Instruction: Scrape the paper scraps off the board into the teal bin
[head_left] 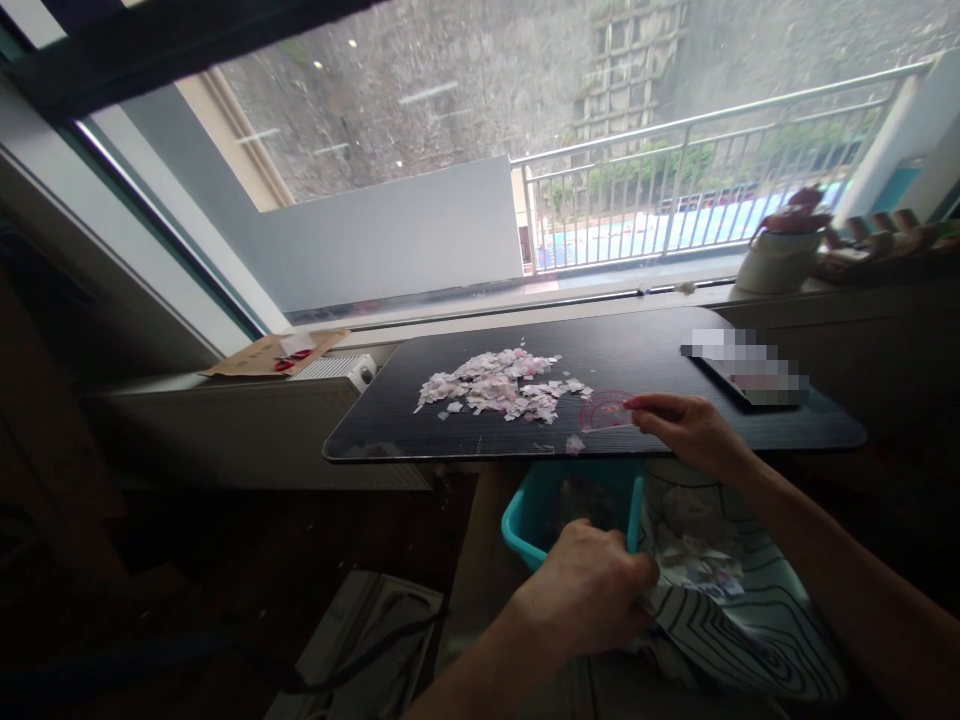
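A clear protractor (pixel 606 412) with red markings lies at the near edge of a heap of small torn paper pieces (pixel 499 385) on the black tabletop (pixel 420 435). My right hand (pixel 690 430) pinches the protractor's right end. Below the table edge is a turquoise plastic bin (pixel 521 535) with dim contents I cannot make out. My left hand (pixel 589 590) is closed at the bin's near right corner; its fingertips are partly hidden. One small scrap (pixel 574 444) sits at the table's front edge, just below the protractor.
A blurred-out flat dark object (pixel 750 372) lies at the table's right. Patterned cloth (pixel 765 630) with paper pieces on it is beside the bin. A brown paper bag (pixel 274 352) rests left on the radiator (pixel 352 370). A window with a railing stands behind.
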